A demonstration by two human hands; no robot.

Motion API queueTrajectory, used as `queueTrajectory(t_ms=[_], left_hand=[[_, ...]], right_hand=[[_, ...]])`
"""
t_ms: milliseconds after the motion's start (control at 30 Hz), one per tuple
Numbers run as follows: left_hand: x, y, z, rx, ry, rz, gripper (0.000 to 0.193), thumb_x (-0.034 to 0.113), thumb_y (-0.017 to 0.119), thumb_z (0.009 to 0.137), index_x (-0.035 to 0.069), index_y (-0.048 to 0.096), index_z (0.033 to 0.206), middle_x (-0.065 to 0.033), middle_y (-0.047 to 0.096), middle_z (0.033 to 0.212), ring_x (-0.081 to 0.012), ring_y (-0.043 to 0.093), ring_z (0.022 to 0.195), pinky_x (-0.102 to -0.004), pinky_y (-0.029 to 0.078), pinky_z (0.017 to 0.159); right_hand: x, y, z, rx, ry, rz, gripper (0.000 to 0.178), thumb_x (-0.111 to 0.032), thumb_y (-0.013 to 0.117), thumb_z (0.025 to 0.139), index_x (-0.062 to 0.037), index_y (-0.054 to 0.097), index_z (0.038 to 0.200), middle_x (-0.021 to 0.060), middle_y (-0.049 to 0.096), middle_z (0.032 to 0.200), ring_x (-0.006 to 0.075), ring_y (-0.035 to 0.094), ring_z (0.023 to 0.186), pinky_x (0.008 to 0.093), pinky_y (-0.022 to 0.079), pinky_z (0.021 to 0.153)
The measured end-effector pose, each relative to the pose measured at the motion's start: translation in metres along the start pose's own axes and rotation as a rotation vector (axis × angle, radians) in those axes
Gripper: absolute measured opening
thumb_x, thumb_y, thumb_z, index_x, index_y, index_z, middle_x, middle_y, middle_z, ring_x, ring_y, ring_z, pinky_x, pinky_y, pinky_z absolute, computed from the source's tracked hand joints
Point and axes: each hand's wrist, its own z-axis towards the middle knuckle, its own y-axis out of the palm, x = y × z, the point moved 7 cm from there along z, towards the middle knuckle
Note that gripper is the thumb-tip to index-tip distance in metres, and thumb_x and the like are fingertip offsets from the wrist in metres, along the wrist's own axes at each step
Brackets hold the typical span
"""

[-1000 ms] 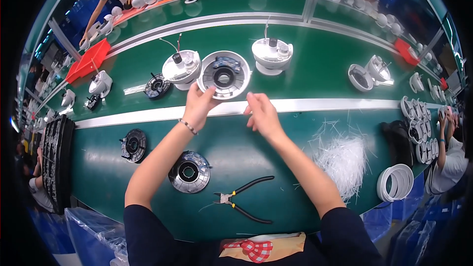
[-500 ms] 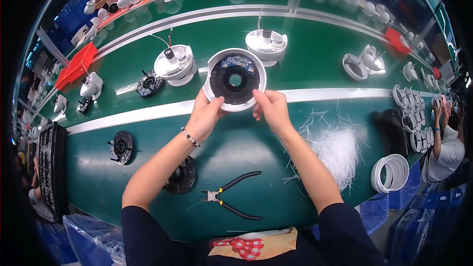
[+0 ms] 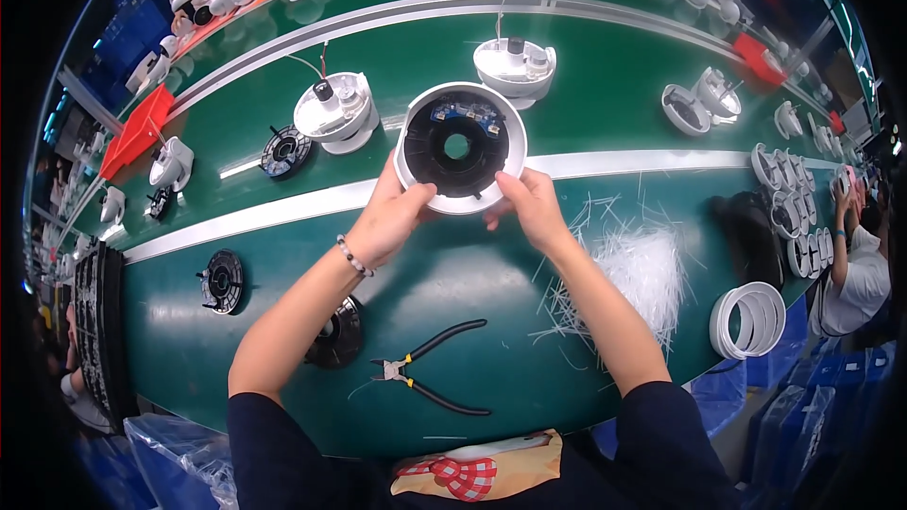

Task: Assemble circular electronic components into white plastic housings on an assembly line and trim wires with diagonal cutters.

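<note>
A green tabletop is spreading before us, with a pale metal strip running across it. Over that strip, we are holding a round white housing in the air. It is sitting between our two hands and on their far side: our left hand is pinching its near-left rim, our right hand its near-right rim, thumbs pressing on top, the other fingers partly hidden behind. Being circular, it is showing no long axis, and neither hand is clearly nearer. Its open side is facing us, with a black disc filling it, a central hole, and a blue circuit board along the far part. Beyond, white bowl-shaped units are standing left and right. Nearer us, black-handled cutters are lying open; translucent strips are piling up rightward, white rings farther right.
</note>
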Motion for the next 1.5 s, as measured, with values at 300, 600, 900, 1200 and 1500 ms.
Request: queueTrajectory(t_ms=[300, 600, 900, 1200, 1500], left_hand=[[-0.008, 0.013, 0.014, -0.146, -0.133, 0.119, 0.056, 0.0, 0.046, 0.078, 0.007, 0.022, 0.128, -0.009, 0.043, 0.115, -0.0183, 0.05, 0.102, -0.0349, 0.049, 0.079], [-0.015, 0.03, 0.03, -0.417, -0.171, 0.327, 0.056, 0.005, 0.052, 0.077, 0.007, 0.027, 0.128, -0.0047, 0.05, 0.107, -0.011, 0.053, 0.089, -0.0267, 0.05, 0.068], [-0.03, -0.022, 0.124, -0.037, -0.113, -0.016, 0.029, 0.003, 0.045, 0.08, -0.005, 0.036, 0.106, -0.0178, 0.05, 0.101, -0.0284, 0.058, 0.089, -0.0433, 0.054, 0.073], [-0.038, -0.045, 0.157, 0.506, -0.068, 0.178, 0.044, 0.026, 0.054, 0.083, -0.008, 0.042, 0.107, -0.0196, 0.053, 0.102, -0.0262, 0.056, 0.094, -0.0313, 0.047, 0.075], [-0.026, 0.108, 0.186, 0.135, -0.099, -0.08, 0.069, 0.029, 0.053, 0.084, -0.008, 0.016, 0.129, -0.0248, 0.029, 0.129, -0.0338, 0.051, 0.103, -0.0385, 0.05, 0.079]], right_hand=[[-0.035, -0.029, 0.051, 0.114, 0.147, -0.51, 0.067, -0.055, 0.032, 0.087, 0.0049, 0.057, 0.103, 0.0136, 0.06, 0.095, 0.0171, 0.058, 0.082, 0.0294, 0.047, 0.068], [-0.024, -0.043, 0.063, 0.068, 0.065, -0.794, 0.058, -0.045, 0.047, 0.085, 0.0062, 0.057, 0.06, 0.0058, 0.05, 0.051, 0.0116, 0.046, 0.053, 0.0294, 0.041, 0.052], [-0.059, 0.037, -0.029, -0.309, -0.269, -1.263, 0.06, -0.044, 0.062, 0.07, 0.0026, 0.05, 0.106, 0.0223, 0.048, 0.112, 0.0362, 0.044, 0.105, 0.0418, 0.034, 0.091], [0.022, 0.102, -0.142, -1.046, -0.19, -1.547, 0.104, -0.054, 0.071, 0.054, 0.0052, 0.029, 0.128, 0.0227, 0.026, 0.133, 0.0394, 0.024, 0.123, 0.0574, 0.021, 0.096], [0.021, 0.112, -0.146, -0.713, -0.316, -1.38, 0.094, -0.063, 0.051, 0.067, 0.0071, 0.032, 0.126, 0.0224, 0.028, 0.131, 0.0386, 0.027, 0.12, 0.0559, 0.02, 0.096]])
